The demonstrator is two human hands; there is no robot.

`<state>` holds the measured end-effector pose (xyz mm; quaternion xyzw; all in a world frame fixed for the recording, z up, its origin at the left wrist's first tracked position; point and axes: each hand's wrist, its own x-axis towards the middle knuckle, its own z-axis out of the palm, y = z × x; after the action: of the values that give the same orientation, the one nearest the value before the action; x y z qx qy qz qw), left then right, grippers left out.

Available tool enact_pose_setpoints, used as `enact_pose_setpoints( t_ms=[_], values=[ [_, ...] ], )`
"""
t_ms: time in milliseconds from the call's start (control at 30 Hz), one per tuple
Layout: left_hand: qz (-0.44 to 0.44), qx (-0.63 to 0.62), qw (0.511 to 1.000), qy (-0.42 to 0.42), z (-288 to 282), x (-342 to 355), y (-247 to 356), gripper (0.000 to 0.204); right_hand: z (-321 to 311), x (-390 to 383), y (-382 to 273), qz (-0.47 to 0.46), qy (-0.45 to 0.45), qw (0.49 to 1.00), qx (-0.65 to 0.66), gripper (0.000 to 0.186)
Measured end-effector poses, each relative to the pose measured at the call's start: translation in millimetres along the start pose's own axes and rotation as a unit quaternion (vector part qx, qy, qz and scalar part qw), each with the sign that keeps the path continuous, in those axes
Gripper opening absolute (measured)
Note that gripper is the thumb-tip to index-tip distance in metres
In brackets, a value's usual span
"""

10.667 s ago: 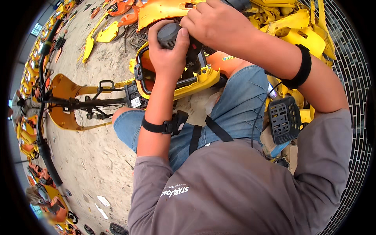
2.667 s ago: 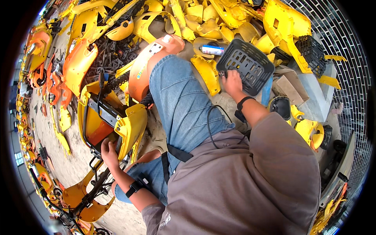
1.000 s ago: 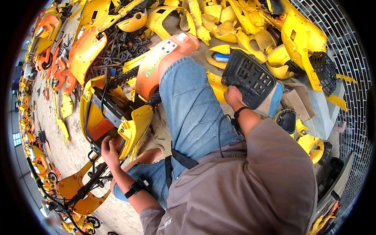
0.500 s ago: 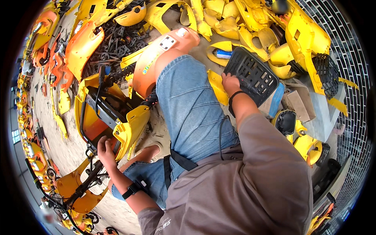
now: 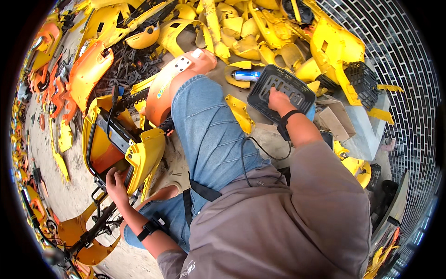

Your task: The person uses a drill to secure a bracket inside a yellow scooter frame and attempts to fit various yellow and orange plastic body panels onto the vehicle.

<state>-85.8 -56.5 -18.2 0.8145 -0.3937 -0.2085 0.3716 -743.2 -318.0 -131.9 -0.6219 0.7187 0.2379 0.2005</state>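
My right hand (image 5: 279,100) reaches into a shallow black plastic basket (image 5: 261,108) with a slotted bottom. Its fingers are drawn together and point down into the basket; their tips and anything between them are hidden. My left hand (image 5: 117,189) rests at the lower edge of a partly stripped yellow scooter body (image 5: 147,156), fingers stretched out beside its black tube frame (image 5: 91,152). Handlebars with cables (image 5: 95,225) lie just below that hand. An orange curved fender (image 5: 161,93) lies against my bent leg.
Yellow plastic shells (image 5: 248,44) pile up ahead, near a blue can (image 5: 246,75). Black metal brackets (image 5: 132,60) are heaped beside an orange panel (image 5: 88,76). At right stand a cardboard box (image 5: 335,118) and a white brick-patterned wall (image 5: 395,51).
My right hand has moved from the basket's left rim to its inside. The view has shifted, sliding most things left. My left hand stays by the scooter body.
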Motion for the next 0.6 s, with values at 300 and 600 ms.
enact_pose_setpoints(
  t_ms=[300, 600],
  values=[
    [0.009, -0.026, 0.999, -0.017, 6.3, -4.1, 13.6, 0.031, 44.4, -6.6, 112.4, 0.001, -0.353, 0.924, -0.146, 0.026],
    [0.019, 0.012, 0.999, -0.033, 2.8, 2.4, 0.6, 0.030, 113.7, -85.1, 174.6, 0.243, -0.174, 0.949, 0.104, 0.025]
  ],
)
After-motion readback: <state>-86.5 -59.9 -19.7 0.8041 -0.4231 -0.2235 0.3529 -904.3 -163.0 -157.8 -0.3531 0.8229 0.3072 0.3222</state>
